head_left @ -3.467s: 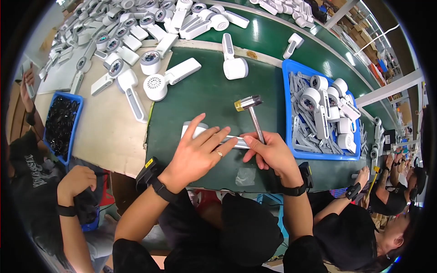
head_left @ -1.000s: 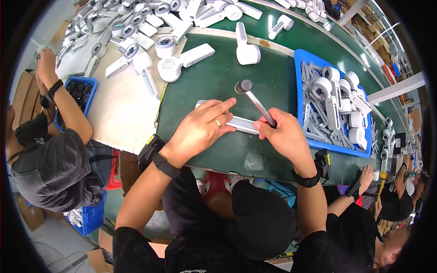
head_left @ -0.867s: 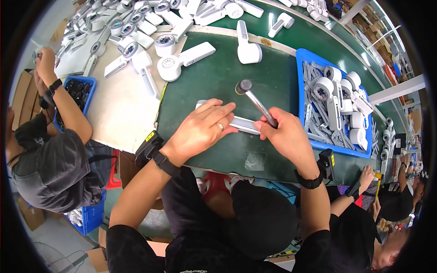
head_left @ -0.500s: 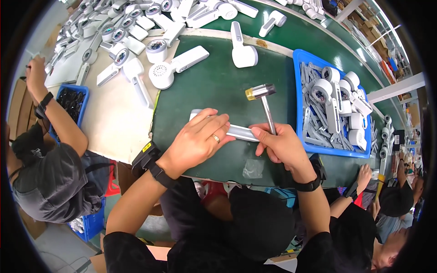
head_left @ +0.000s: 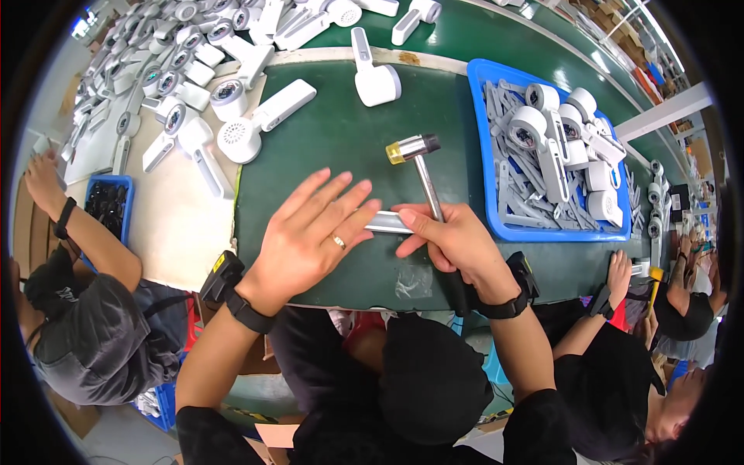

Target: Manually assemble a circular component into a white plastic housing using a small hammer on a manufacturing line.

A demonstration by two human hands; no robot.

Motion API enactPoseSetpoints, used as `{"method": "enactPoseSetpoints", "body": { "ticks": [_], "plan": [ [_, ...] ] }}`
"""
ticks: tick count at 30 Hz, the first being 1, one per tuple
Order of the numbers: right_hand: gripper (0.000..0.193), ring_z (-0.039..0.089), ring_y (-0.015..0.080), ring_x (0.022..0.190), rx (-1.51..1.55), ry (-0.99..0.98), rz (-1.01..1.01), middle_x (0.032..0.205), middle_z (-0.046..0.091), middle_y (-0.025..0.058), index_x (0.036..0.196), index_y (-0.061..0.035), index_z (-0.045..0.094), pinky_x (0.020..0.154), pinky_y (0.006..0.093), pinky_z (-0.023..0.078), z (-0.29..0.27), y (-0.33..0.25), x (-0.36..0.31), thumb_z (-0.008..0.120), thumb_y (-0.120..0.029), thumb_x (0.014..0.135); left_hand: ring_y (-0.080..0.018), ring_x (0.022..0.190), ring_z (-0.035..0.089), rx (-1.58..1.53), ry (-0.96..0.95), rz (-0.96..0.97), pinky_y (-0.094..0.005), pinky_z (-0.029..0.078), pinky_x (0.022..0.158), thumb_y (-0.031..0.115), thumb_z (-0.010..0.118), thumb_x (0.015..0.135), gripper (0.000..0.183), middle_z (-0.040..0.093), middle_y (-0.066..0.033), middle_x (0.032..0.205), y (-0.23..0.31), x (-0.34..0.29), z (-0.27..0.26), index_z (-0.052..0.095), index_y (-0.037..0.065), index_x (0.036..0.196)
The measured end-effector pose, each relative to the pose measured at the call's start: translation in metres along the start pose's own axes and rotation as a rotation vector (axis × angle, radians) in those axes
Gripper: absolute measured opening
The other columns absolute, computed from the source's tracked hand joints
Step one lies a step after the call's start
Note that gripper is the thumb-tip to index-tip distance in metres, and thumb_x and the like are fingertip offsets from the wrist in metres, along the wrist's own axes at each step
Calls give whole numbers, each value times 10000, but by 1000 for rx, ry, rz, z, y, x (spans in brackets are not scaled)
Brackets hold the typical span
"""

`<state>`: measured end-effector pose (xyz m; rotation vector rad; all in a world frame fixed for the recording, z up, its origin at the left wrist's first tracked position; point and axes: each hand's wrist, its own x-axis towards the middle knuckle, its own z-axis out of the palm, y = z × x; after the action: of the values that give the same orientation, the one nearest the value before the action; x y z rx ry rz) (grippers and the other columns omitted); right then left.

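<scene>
My right hand (head_left: 459,242) pinches the end of a light grey, elongated plastic handle part (head_left: 389,222) between thumb and fingers. The same hand also keeps hold of a two-faced hammer (head_left: 428,188). Its metal shaft stands up past the fingers, with one yellow and one black face on the head and a black grip below the hand. My left hand (head_left: 301,231) is open, fingers spread, palm down over the part's other end, which it hides. Whether that palm touches the part I cannot tell. A small clear plastic scrap (head_left: 414,282) lies close to the table's near edge.
A blue bin (head_left: 484,203) of grey strips and white handheld fans stands at the right. Several assembled fans (head_left: 267,116) lie beyond my hands, and many are heaped at the far left. Co-workers sit on both sides, one hand (head_left: 619,271) resting on the table at right.
My left hand has loosened from the handle part and spread its fingers. My right hand still grips the part and hammer. The whole view has shifted slightly.
</scene>
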<state>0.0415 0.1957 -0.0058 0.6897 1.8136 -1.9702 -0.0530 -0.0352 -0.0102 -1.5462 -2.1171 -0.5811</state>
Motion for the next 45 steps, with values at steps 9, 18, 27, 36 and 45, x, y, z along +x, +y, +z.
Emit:
{"method": "enactPoseSetpoints", "body": {
  "ticks": [9,18,27,36,45],
  "plan": [
    [403,435,39,416,29,-10,-23,795,763,131,1296,19,707,386,226,283,1,4,2,697,-301,1051,-247,949,729,-82,-63,95,-407,609,933,96,800,828,286,743,-83,1115,-4,0,9,773,52,1110],
    [355,445,29,491,-22,201,-286,770,648,23,1413,-64,611,460,207,346,0,18,-55,503,-274,1149,-292,843,725,-213,7,30,-418,624,843,73,830,831,232,752,-110,1010,0,-1,12,780,24,1051],
    [370,480,68,631,-571,362,-556,740,545,-8,1415,-6,614,583,254,415,-12,49,-89,530,-246,1145,-286,821,719,-239,15,26,-413,623,828,65,834,829,210,748,-108,987,-2,0,18,786,20,1028],
    [314,606,256,665,-701,436,-600,798,634,154,1357,-16,657,667,354,501,2,53,-81,575,-188,1107,-229,828,687,-204,2,52,-379,600,878,70,803,837,226,719,-51,995,-3,-3,17,781,56,1061],
    [314,613,277,670,-865,423,-511,811,648,170,1374,-31,647,678,375,508,-2,39,-86,552,-180,1115,-244,819,699,-197,17,54,-382,615,842,77,802,850,216,732,-54,977,-4,2,16,788,58,1064]
  ]
}}
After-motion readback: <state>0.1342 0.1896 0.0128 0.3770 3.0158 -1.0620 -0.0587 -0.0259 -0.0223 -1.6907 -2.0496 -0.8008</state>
